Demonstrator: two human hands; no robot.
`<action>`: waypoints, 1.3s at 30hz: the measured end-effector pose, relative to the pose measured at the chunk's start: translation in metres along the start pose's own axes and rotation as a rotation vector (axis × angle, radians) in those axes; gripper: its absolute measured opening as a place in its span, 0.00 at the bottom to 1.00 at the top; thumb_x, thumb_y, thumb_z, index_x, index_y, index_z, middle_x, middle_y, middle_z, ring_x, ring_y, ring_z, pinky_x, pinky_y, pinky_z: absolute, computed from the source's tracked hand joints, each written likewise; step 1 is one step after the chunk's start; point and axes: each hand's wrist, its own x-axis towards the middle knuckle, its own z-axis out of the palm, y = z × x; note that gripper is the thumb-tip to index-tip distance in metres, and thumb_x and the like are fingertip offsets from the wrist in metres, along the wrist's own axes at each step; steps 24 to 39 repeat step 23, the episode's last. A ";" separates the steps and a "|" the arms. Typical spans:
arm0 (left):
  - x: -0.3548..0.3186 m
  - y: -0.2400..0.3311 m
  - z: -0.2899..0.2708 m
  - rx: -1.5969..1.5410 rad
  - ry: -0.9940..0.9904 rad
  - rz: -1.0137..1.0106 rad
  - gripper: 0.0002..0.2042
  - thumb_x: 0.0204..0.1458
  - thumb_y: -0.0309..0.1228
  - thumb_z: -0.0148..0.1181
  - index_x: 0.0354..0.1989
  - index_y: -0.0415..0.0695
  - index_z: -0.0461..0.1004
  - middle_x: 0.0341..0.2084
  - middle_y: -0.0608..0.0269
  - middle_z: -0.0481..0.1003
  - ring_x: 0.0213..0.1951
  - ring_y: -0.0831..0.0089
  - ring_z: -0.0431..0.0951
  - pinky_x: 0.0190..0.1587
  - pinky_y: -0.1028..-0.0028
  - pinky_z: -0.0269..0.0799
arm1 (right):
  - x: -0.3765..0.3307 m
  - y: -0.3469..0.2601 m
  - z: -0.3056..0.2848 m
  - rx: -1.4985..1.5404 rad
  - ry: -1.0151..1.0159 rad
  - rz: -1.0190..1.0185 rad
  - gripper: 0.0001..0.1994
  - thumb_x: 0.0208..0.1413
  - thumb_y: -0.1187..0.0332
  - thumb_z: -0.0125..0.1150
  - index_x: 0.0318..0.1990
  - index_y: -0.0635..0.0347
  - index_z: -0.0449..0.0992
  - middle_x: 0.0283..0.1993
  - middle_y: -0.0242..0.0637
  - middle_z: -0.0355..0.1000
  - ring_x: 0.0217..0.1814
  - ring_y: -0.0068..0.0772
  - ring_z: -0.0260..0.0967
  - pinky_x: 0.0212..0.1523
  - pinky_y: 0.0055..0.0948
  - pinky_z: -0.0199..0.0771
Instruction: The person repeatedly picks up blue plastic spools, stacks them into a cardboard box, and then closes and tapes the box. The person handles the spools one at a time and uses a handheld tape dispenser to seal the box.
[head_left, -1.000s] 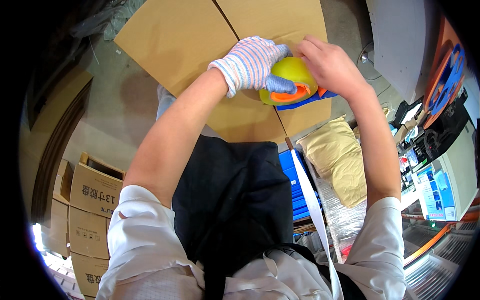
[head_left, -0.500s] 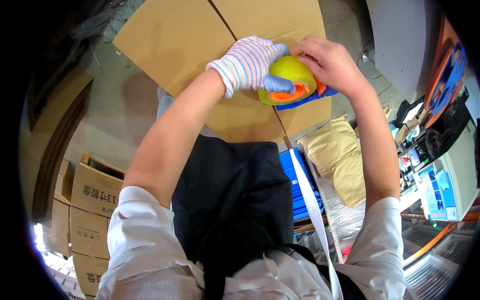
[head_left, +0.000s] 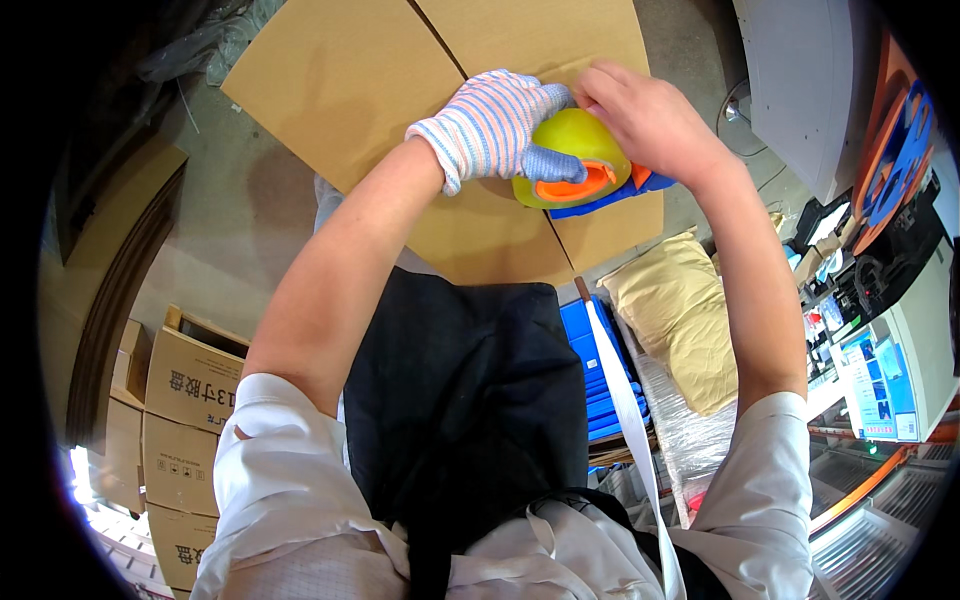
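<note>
Over a cardboard box (head_left: 350, 90) I hold a rounded yellow-green hollow piece (head_left: 573, 135) with an orange-rimmed opening (head_left: 597, 180) facing me. My left hand (head_left: 490, 128), in a striped knit glove with blue fingertips, is closed around its left side, the thumb lying by the opening. My bare right hand (head_left: 650, 120) has its fingers pinched together at the piece's far right edge; whatever is between them is hidden. Beneath the piece shows a blue part (head_left: 605, 204), with a bit of orange beside my right wrist.
At the right lie a tan sack (head_left: 680, 320) and a stack of blue plastic pieces (head_left: 595, 375). Several cartons (head_left: 180, 390) stand at the lower left. A grey panel (head_left: 800, 90) rises at the far right. A white strap (head_left: 620, 390) hangs before me.
My right hand has shifted slightly up and left along the far edge of the yellow-green piece. My left hand keeps its grip, and the piece has moved slightly left.
</note>
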 end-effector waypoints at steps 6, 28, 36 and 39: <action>-0.005 0.000 0.001 -0.018 0.026 0.013 0.34 0.37 0.57 0.65 0.46 0.39 0.74 0.36 0.46 0.78 0.41 0.50 0.78 0.45 0.63 0.74 | -0.029 0.008 -0.014 0.322 0.122 0.035 0.04 0.55 0.75 0.51 0.38 0.60 0.67 0.37 0.41 0.67 0.38 0.46 0.69 0.39 0.36 0.71; -0.009 0.000 -0.005 -0.032 -0.029 0.052 0.35 0.40 0.56 0.66 0.50 0.40 0.73 0.40 0.45 0.77 0.43 0.49 0.77 0.49 0.63 0.73 | -0.037 0.002 0.014 0.685 0.043 0.342 0.08 0.54 0.71 0.60 0.41 0.61 0.77 0.37 0.39 0.76 0.37 0.31 0.75 0.41 0.28 0.75; -0.009 0.000 -0.005 -0.032 -0.029 0.052 0.35 0.40 0.56 0.66 0.50 0.40 0.73 0.40 0.45 0.77 0.43 0.49 0.77 0.49 0.63 0.73 | -0.037 0.002 0.014 0.685 0.043 0.342 0.08 0.54 0.71 0.60 0.41 0.61 0.77 0.37 0.39 0.76 0.37 0.31 0.75 0.41 0.28 0.75; -0.009 0.000 -0.005 -0.032 -0.029 0.052 0.35 0.40 0.56 0.66 0.50 0.40 0.73 0.40 0.45 0.77 0.43 0.49 0.77 0.49 0.63 0.73 | -0.037 0.002 0.014 0.685 0.043 0.342 0.08 0.54 0.71 0.60 0.41 0.61 0.77 0.37 0.39 0.76 0.37 0.31 0.75 0.41 0.28 0.75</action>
